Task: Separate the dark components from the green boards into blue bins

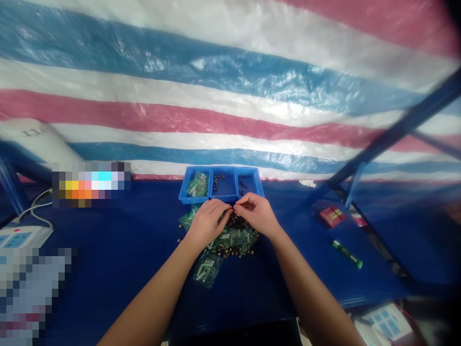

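Small metal parts (pixel 227 252) in a loose heap on the blue table (pixel 118 259), at the middle of the clock (with twelve straight ahead), mixed up with green packets (pixel 208 269) of shiny bits. Left hand (pixel 211 218) over the heap's edge at about eleven o'clock, right hand (pixel 256 214) at about one, both with thumb and fingertips bent into a pinch and almost meeting. Maybe grasping something tiny; cannot tell for sure, too small to see. Seems to be at a fiddly step: working on one little piece with the fingertips, above the heap. Looks to need a soft, steady pinch next, and slow fingers, so as not to drop anything.

At twelve o'clock, just past the hands, a blue tray (pixel 194 199) with three boxes: packets in the left one, a few small dark parts in the middle one, thin dark bits in the right one. Behind, a striped sheet (pixel 162 115). At three o'clock, a red box (pixel 332 216); a bit past three, a green tube (pixel 346 254), both well apart from the hands. At nine, a white power strip (pixel 36 235). In the way: packets on top of some parts, maybe making picking harder.
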Demonstrator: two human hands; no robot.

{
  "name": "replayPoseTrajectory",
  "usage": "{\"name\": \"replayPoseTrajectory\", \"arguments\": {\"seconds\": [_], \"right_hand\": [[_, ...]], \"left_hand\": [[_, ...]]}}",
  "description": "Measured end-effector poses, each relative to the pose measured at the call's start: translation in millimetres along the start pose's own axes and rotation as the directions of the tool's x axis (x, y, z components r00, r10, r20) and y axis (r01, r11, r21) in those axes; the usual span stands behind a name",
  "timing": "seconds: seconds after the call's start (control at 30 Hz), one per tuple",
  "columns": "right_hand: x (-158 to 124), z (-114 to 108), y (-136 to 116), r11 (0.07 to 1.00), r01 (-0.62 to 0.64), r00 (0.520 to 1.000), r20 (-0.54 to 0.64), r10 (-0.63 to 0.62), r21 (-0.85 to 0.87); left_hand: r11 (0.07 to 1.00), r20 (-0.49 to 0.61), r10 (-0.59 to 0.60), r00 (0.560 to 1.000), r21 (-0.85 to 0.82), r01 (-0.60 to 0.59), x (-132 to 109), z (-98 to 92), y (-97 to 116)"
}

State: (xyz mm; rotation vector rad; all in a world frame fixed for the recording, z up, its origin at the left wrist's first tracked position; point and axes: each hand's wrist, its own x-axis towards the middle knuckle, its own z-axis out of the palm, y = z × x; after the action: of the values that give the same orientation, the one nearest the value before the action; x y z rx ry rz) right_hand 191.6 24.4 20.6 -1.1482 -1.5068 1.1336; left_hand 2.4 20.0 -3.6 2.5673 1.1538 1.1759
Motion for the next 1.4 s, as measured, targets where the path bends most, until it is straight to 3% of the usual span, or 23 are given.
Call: {"name": "replayPoseTrajectory", "arguments": {"seconds": [0.2,0.43,0.63,1.13,1.4], "right_hand": [[-0.2,8.1,6.5,0.998,0.040,0.999,-0.028,-0.039,0.045],[-7.3,9.4,23.8,0.994,0.057,0.998,-0.040,-0.053,0.099],[-8.1,12.1,23.7,0.998,0.037,0.998,-0.061,-0.035,0.043],[-7.5,15.8,22.0,0.989,0.024,0.998,-0.059,-0.016,0.143],[-6.1,15.5,23.6,0.983,-0.018,0.988,-0.145,0.045,0.183]], "left_hand": [[0.999,-0.078,-0.023,0.997,0.031,0.025,-0.7,1.8,-1.3],[0.999,-0.036,-0.026,0.999,0.038,0.027,-1.9,3.1,-1.9],[0.998,-0.031,-0.055,0.998,0.025,0.056,-2.9,3.2,-2.7],[0.992,0.016,-0.106,0.994,0.070,0.105,-4.0,3.3,-2.5],[0.995,-0.068,-0.078,0.995,0.050,0.081,-5.0,6.3,-5.3]]}}
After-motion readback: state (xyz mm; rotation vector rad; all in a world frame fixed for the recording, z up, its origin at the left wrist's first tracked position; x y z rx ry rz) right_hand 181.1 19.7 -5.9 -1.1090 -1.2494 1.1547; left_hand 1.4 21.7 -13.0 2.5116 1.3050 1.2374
